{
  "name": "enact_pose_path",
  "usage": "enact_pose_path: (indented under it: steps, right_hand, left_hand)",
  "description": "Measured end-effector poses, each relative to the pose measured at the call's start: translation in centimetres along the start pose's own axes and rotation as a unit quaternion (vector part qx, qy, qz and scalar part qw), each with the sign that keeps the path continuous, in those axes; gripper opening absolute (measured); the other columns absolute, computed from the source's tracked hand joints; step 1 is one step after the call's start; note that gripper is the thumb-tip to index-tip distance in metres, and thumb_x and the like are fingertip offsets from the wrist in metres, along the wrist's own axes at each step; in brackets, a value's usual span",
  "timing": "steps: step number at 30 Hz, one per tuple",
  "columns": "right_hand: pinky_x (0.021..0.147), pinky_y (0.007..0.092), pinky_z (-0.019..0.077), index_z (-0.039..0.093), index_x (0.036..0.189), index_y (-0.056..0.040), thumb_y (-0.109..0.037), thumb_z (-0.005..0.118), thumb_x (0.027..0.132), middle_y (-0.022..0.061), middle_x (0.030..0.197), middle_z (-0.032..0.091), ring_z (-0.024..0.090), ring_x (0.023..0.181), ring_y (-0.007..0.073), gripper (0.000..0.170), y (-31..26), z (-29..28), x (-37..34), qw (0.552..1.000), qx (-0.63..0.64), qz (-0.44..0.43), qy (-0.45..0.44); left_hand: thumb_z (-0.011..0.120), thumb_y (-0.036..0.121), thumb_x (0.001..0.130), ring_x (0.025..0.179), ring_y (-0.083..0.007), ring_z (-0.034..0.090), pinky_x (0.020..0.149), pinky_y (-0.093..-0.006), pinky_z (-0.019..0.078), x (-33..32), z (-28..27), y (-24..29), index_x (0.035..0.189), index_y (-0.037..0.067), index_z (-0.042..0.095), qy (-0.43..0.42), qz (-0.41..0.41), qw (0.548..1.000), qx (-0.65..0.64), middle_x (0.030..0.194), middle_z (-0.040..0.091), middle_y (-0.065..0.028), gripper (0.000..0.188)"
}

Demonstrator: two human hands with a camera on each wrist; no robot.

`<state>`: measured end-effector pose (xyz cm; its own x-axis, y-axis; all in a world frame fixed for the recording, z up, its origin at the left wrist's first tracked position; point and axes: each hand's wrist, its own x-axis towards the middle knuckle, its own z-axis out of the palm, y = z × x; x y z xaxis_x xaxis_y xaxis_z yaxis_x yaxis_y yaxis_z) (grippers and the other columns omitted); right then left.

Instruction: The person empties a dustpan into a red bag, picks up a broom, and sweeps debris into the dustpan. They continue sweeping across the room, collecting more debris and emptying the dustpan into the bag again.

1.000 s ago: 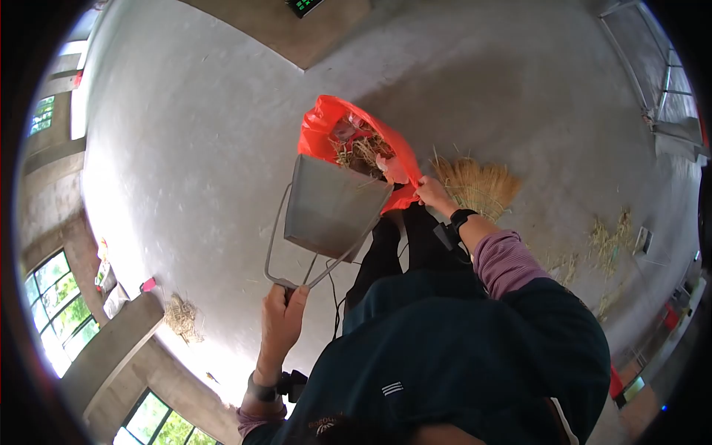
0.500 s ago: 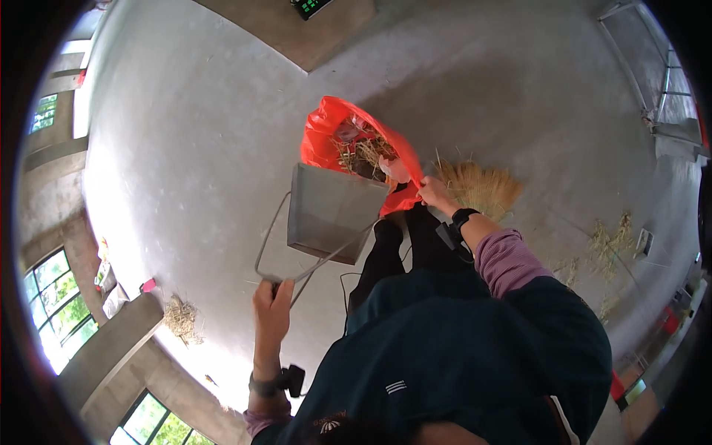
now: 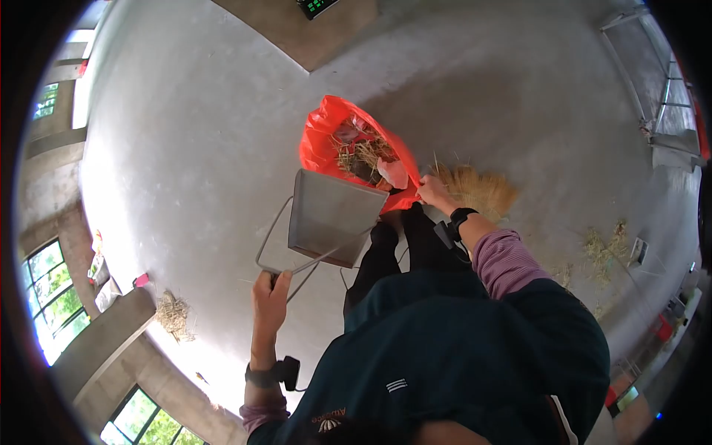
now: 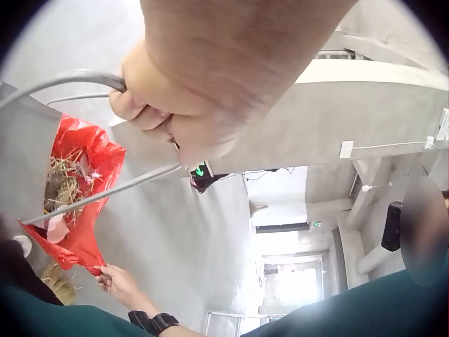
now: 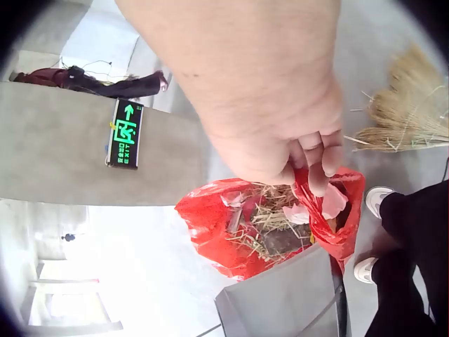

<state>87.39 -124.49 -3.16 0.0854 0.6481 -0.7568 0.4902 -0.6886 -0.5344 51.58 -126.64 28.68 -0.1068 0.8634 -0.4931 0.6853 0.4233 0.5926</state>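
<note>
At the middle of the head view, a red plastic bag (image 3: 317, 141) sits with its mouth spread, holding straw (image 3: 362, 157) and a pink scrap (image 3: 393, 173). Along its near side lies the edge of a grey dustpan (image 3: 334, 215), whose bent metal handle (image 3: 273, 228) reaches toward the person. The left hand (image 3: 270, 302) has its fingers curled round the far bar of that handle, while the right hand (image 3: 436, 194) pinches the bag's rim at the other side; the two hands are well apart. Near the right hand, a straw broom head (image 3: 482, 190) fans out over the grey floor (image 3: 185, 148). Loose stalks (image 3: 612, 248) are scattered farther to the right, and a small straw heap (image 3: 173, 315) lies near a concrete ledge (image 3: 111, 337) at the left. From the left wrist, the left hand fills the upper part, closed round the metal bar, with the open bag below and the right hand gripping its corner. From the right wrist, the right hand's fingers are bent over gathered red plastic, and the dustpan's edge meets the bag's mouth just below the straw. Beyond them are a green-lit EXIT sign (image 5: 125, 133), the broom head and two pale shoes (image 5: 378, 201) on the floor.
</note>
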Motion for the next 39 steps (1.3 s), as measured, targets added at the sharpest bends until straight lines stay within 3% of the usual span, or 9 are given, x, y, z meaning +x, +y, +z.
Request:
enact_pose_path:
  steps: [3,5,7,15,26,28,31,36,39]
  right_hand:
    - [0.057,0.0323,0.0473,0.06,0.083,-0.0018,-0.013,0.05,0.073,0.0095,0.064,0.063,0.062,0.053,0.0187,0.018,-0.1,0.0,-0.3,0.999,0.028,0.015,0.008]
    - [0.04,0.0287,0.0422,0.059,0.07,0.0008,-0.006,0.052,0.073,0.0094,0.055,0.057,0.054,0.043,0.0165,0.01,0.3,0.8,0.3,0.998,0.055,-0.004,0.007]
    - [0.036,0.028,0.0391,0.058,0.068,-0.0017,-0.008,0.054,0.073,0.0065,0.052,0.053,0.049,0.039,0.0148,0.009,-1.1,0.1,-1.2,0.96,0.274,0.009,-0.052]
    - [0.032,0.024,0.0325,0.048,0.064,-0.0085,-0.014,0.06,0.075,0.0009,0.051,0.045,0.041,0.035,0.0102,0.017,-2.0,-2.6,-0.7,0.871,0.421,0.216,-0.133]
    - [0.05,0.024,0.0387,0.055,0.087,-0.0088,-0.027,0.06,0.08,-0.0011,0.064,0.052,0.05,0.053,0.0122,0.02,-10.4,-2.2,-4.5,0.805,0.539,0.047,-0.244]
    - [0.048,0.0229,0.0368,0.053,0.079,-0.0099,-0.025,0.058,0.08,-0.0048,0.063,0.049,0.045,0.05,0.008,0.016,-9.7,-1.8,-4.2,0.73,0.603,0.028,-0.321]
    - [0.047,0.0231,0.0351,0.051,0.075,-0.0097,-0.021,0.057,0.081,-0.0048,0.056,0.043,0.041,0.046,0.0067,0.014,-7.0,-1.3,-2.0,0.691,0.691,0.015,-0.215]
    - [0.039,0.0231,0.0321,0.048,0.067,-0.0115,-0.016,0.054,0.079,-0.005,0.05,0.039,0.038,0.041,0.0059,0.014,-6.5,-2.4,-0.6,0.885,0.434,0.144,-0.089]
    - [0.033,0.0261,0.0323,0.049,0.059,-0.0099,-0.015,0.054,0.076,-0.0013,0.045,0.042,0.039,0.035,0.0102,0.019,-5.9,-1.0,-1.6,0.923,0.356,0.12,-0.078]
  left_hand:
    - [0.056,0.019,0.083,0.054,-0.0076,0.033,0.046,-0.027,0.03,-1.0,-1.3,-1.4,0.067,0.0,0.046,0.032,-0.062,0.997,-0.029,0.056,0.04,0.0004,0.028]
    - [0.053,0.021,0.086,0.051,-0.0063,0.033,0.044,-0.0252,0.0289,-0.1,-1.5,-3.6,0.067,0.003,0.046,0.039,-0.079,0.995,-0.047,0.055,0.037,0.002,0.026]
    - [0.05,0.024,0.088,0.045,-0.0056,0.031,0.04,-0.0242,0.0266,0.4,-0.3,-3.5,0.064,0.006,0.043,0.039,-0.126,0.985,-0.113,0.052,0.034,0.0034,0.03]
    - [0.046,0.033,0.091,0.041,-0.0048,0.019,0.037,-0.0215,0.0186,-0.3,-0.2,-8.5,0.06,0.015,0.028,0.108,-0.187,0.917,-0.335,0.049,0.021,0.0058,0.04]
    - [0.049,0.038,0.089,0.04,-0.0062,0.023,0.036,-0.0223,0.0222,-5.7,3.2,-20.8,0.064,0.015,0.031,0.209,-0.272,0.83,-0.439,0.05,0.024,0.0051,0.038]
    - [0.049,0.038,0.088,0.04,-0.0065,0.024,0.035,-0.0227,0.0229,-7.2,4.7,-23.6,0.065,0.014,0.031,0.218,-0.288,0.822,-0.441,0.05,0.025,0.0049,0.038]
    - [0.05,0.037,0.088,0.04,-0.0073,0.027,0.035,-0.0238,0.0252,-7.7,5.8,-27.8,0.066,0.013,0.032,0.224,-0.32,0.811,-0.435,0.049,0.026,0.0043,0.037]
    - [0.053,0.036,0.086,0.039,-0.0087,0.031,0.035,-0.0248,0.0294,-6.6,6.6,-33.3,0.068,0.011,0.038,0.222,-0.365,0.795,-0.43,0.049,0.033,0.0028,0.035]
    - [0.055,0.035,0.083,0.038,-0.011,0.037,0.035,-0.0264,0.0333,-8.4,9.4,-37.1,0.065,0.009,0.042,0.205,-0.373,0.79,-0.442,0.05,0.039,0.0005,0.034]
